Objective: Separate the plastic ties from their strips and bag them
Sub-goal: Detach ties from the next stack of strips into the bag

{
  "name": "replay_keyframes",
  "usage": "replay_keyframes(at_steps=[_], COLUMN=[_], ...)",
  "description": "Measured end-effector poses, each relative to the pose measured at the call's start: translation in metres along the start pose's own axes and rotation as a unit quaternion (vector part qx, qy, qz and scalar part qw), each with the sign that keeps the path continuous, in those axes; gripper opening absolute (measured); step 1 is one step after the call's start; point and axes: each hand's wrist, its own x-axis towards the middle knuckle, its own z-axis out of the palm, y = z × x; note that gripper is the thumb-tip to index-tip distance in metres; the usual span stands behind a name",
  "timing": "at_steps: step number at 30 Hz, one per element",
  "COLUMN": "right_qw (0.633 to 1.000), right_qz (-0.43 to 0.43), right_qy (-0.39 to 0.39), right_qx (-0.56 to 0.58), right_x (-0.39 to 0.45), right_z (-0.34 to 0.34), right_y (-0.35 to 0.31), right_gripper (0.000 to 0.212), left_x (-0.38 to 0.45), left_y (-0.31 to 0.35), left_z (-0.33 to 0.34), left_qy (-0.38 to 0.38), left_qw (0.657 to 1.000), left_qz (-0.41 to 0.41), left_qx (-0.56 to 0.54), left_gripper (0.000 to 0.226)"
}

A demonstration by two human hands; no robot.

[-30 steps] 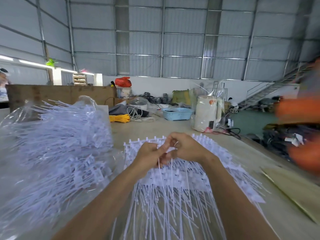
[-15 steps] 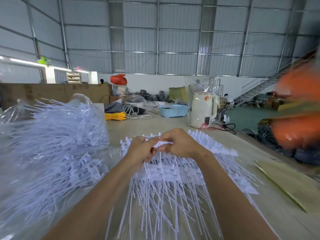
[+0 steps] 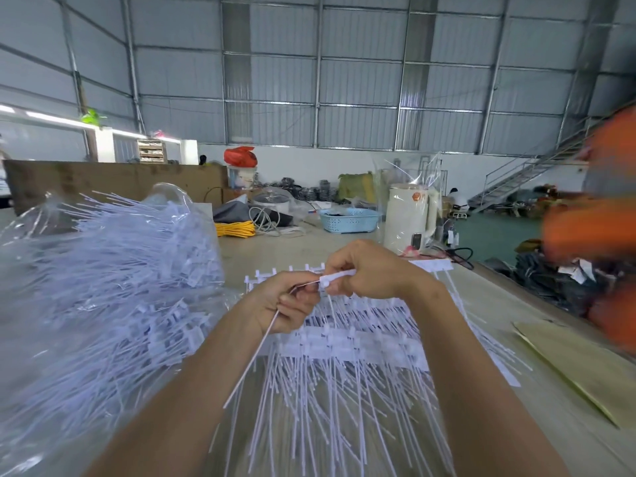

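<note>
Two bare hands meet above a spread of white plastic ties still on their strips (image 3: pixel 344 342), which lies across the pale wooden bench (image 3: pixel 568 428) in front of us. Our left hand (image 3: pixel 285 306) curls its fingers (image 3: pixel 303 297) round the thin tail of a single white plastic tie (image 3: pixel 254 356), and that tail runs down and to the left past the wrist. Our right hand (image 3: pixel 368 270) pinches the tie's blocky white head (image 3: pixel 335 278) between thumb and forefinger, so both hands hold the same tie, just above the strips. We cannot tell whether the head is already free of its strip.

On the left sits a large clear plastic bag stuffed with loose white ties (image 3: pixel 103 287), touching the edge of the spread. Farther back on the bench stand a light blue plastic basket (image 3: pixel 347 220), a cream-coloured electric kettle (image 3: pixel 407 218) and a coil of yellow cord (image 3: pixel 235 229). A flat brown cardboard sheet (image 3: pixel 585 366) lies at the right side. A blurred figure in orange sleeves (image 3: pixel 599 228) stands at the right edge.
</note>
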Motion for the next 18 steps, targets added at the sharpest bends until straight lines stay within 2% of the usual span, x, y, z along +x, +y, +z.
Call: replay_keyframes(at_steps=[3,5,7,9,11,14,16,18], right_qw=[0.994,0.985,0.973,0.955,0.95,0.938,0.942,0.965], right_qz=[0.023,0.036,0.058,0.055,0.019,-0.056,-0.103,-0.097], right_qy=[0.006,0.027,0.101,0.207,0.28,0.339,0.316,0.21], right_qx=[-0.107,-0.165,-0.199,-0.204,-0.135,-0.039,0.056,0.125], right_x=[-0.002,-0.006,-0.016,-0.03,-0.044,-0.055,-0.059,-0.054], right_z=[-0.003,-0.009,-0.025,-0.047,-0.06,-0.063,-0.064,-0.057], right_y=[-0.009,-0.015,-0.018,-0.021,-0.032,-0.054,-0.064,-0.061], right_gripper=[0.014,0.007,0.006,0.005,0.009,0.01,0.01,0.007], left_x=[0.006,0.01,0.011,0.011,0.014,0.021,0.023,0.022], left_y=[-0.002,-0.007,-0.014,-0.019,-0.019,-0.022,-0.025,-0.025], left_z=[0.003,0.0,-0.011,-0.019,-0.017,-0.006,-0.007,-0.011], left_qy=[0.009,0.064,0.137,0.159,0.166,0.179,0.172,0.151], left_qw=[1.0,0.998,0.99,0.985,0.979,0.967,0.967,0.976], left_qz=[0.005,0.013,0.019,0.033,0.082,0.128,0.127,0.12], left_qx=[-0.011,0.006,0.04,0.052,0.086,0.133,0.137,0.104], left_gripper=[0.057,0.05,0.037,0.031,0.027,0.029,0.029,0.02])
